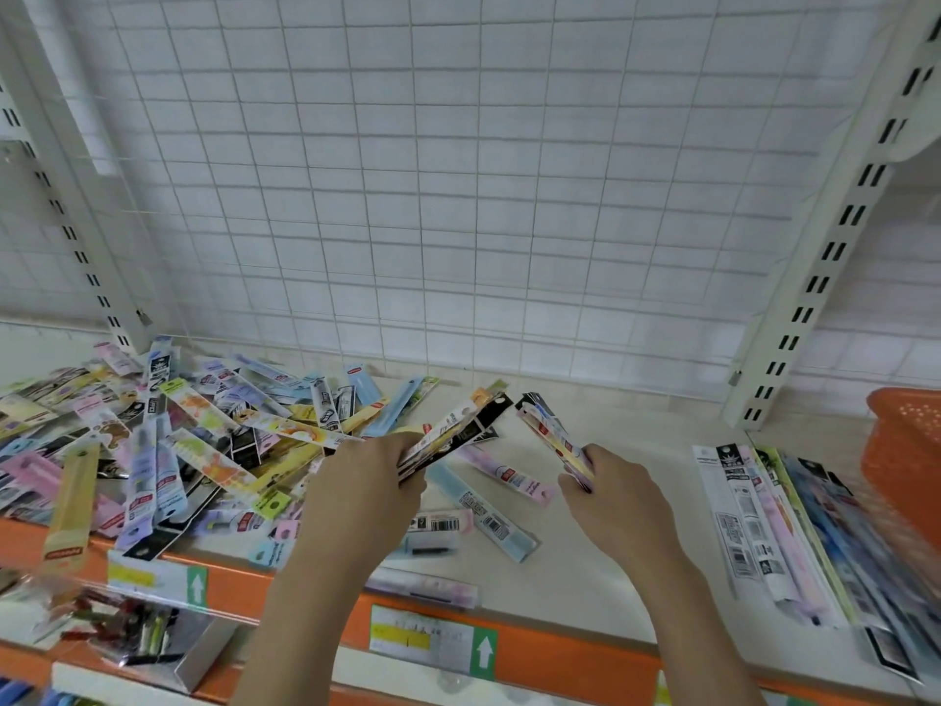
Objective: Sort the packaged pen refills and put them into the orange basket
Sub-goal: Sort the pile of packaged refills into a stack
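A loose heap of packaged pen refills (168, 440) covers the left of the white shelf (621, 527). My left hand (356, 496) grips a bundle of refill packs (458, 430) that fans up to the right. My right hand (616, 496) holds a second, smaller bundle (550, 435) tilted up to the left. A few single packs (489, 507) lie flat between and below my hands. A sorted row of packs (774, 532) lies at the right. The orange basket (906, 461) stands at the far right edge, partly cut off.
A white wire grid (458, 196) backs the shelf, with slotted uprights (835, 231) at both sides. The shelf's front edge is an orange strip with price labels (433, 642). A lower shelf at bottom left holds bagged items (132, 629).
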The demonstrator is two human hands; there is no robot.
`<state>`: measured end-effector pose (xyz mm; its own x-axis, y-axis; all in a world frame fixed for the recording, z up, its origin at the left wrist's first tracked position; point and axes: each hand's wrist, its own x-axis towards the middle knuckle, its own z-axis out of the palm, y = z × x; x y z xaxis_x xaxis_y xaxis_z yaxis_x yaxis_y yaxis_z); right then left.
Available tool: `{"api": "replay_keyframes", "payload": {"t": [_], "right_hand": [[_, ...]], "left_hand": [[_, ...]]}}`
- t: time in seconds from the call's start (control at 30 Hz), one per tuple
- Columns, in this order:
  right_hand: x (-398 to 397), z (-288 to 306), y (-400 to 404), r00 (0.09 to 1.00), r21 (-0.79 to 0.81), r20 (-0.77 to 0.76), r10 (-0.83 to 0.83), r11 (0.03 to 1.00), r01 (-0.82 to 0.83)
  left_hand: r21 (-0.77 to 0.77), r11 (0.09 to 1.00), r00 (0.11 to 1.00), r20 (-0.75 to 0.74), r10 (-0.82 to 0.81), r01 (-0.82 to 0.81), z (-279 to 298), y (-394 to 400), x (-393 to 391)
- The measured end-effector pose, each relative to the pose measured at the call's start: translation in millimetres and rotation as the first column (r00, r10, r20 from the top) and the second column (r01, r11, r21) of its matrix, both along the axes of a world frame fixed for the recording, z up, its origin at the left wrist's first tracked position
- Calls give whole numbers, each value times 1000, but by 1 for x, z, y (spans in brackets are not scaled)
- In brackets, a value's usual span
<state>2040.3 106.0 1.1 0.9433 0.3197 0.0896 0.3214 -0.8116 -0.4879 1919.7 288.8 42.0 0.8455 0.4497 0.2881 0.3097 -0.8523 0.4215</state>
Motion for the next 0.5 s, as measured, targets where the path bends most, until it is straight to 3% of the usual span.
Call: {"api": "replay_keyframes", "payload": {"t": [0.2, 0.5], "right_hand": [[1, -1, -5, 1000, 14, 1, -15, 1000, 15], [4, 0, -12, 999, 52, 4, -38, 998, 38]], "left_hand": [[-233, 971, 995, 84, -44, 62, 2, -11, 4], [-445, 889, 966, 258, 11, 109, 10, -26, 11]]}}
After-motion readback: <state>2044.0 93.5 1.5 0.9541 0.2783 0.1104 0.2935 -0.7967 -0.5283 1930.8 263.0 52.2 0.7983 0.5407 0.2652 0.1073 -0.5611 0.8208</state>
